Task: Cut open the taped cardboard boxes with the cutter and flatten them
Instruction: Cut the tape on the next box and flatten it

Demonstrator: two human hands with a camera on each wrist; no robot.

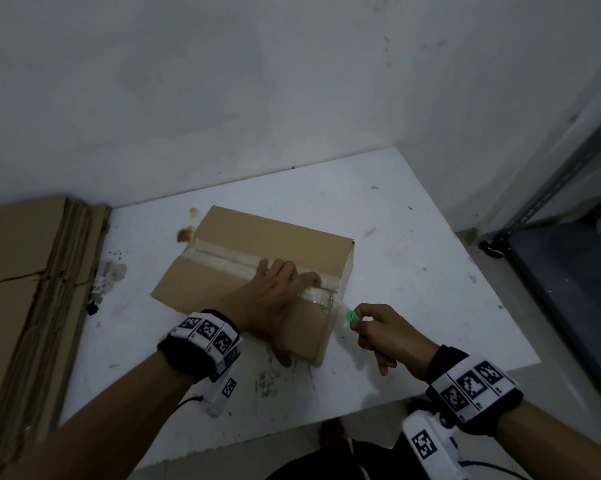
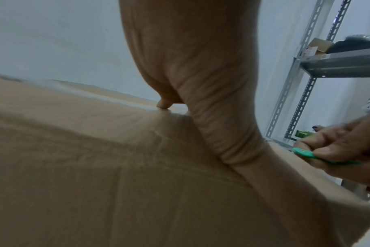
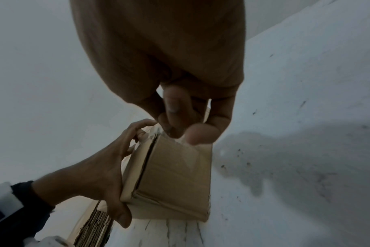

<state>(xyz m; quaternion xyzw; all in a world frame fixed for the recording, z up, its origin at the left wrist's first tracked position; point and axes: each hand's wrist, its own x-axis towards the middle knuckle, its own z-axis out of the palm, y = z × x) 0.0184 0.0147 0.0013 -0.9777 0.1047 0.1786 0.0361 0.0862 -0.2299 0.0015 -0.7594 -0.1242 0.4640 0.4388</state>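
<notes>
A brown cardboard box (image 1: 268,237) lies on the white board (image 1: 413,271), with a clear tape strip (image 1: 223,259) running along its top seam. My left hand (image 1: 275,299) holds its near right corner, fingers on top and thumb down the near side; the right wrist view shows this left hand (image 3: 99,175) clamped on the box (image 3: 175,180). My right hand (image 1: 372,327) grips a small green cutter (image 1: 351,317), whose tip is at the taped right end of the box. The left wrist view shows the cutter (image 2: 304,152) pinched beside the box top (image 2: 95,167).
A stack of flattened cardboard (image 1: 25,271) lies along the left edge of the board. A grey metal shelf rack (image 1: 569,258) stands at the right. A pale wall (image 1: 292,81) rises right behind the board. Stains mark the board beside the box.
</notes>
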